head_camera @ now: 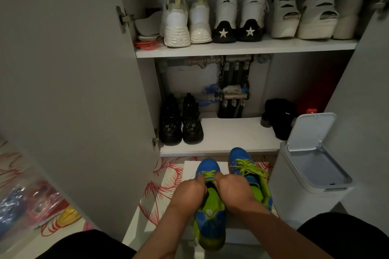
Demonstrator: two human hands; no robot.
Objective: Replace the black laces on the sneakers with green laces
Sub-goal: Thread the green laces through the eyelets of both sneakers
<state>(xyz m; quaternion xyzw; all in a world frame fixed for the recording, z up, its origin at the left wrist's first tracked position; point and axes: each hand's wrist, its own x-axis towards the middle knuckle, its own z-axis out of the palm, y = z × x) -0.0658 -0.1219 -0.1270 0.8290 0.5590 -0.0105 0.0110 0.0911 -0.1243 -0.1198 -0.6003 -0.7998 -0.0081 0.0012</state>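
both hands work the near blue sneaker (210, 214): left hand (190, 192) and right hand (232, 190) each pinch its green lace (208, 174); the second sneaker (242, 157) stands just beside.

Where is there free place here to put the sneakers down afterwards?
The lower shelf is bare in the middle, between the black boots on its left and a black item on its right. The upper shelf is crowded: white shoes stand side by side along it. The patterned mat left of the blue sneakers is also free.
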